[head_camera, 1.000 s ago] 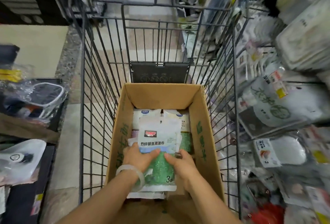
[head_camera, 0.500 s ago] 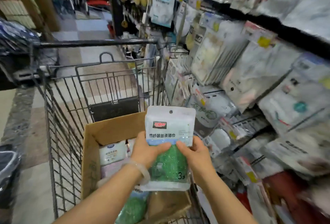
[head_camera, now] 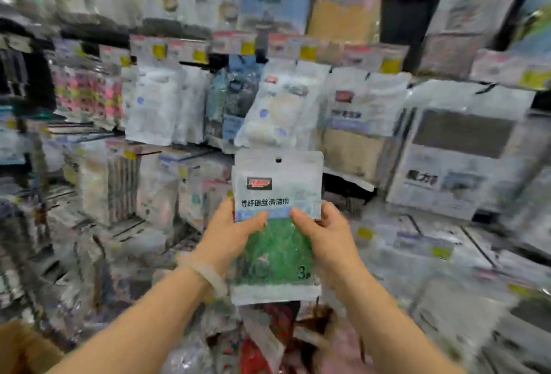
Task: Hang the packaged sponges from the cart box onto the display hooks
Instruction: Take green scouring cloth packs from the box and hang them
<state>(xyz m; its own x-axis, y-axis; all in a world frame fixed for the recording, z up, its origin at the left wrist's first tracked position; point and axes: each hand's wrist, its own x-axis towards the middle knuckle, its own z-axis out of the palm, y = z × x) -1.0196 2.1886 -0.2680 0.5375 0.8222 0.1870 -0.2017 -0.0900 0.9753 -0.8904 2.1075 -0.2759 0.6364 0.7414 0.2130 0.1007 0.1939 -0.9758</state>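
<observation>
Green sponge pack [head_camera: 275, 224] upright between both hands — left hand [head_camera: 228, 232] and right hand [head_camera: 323, 232] pinch its side edges mid-height, likely to keep the punched hole [head_camera: 278, 160] above the grip free for a hook. Packed display [head_camera: 343, 111] just beyond, blurred.

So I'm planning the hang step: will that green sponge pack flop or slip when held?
The sponge pack probably stays fairly flat: it stands upright between the left hand and right hand. Likely light, since thumb pinches hold it. Its glossy film may be slippery.
</observation>
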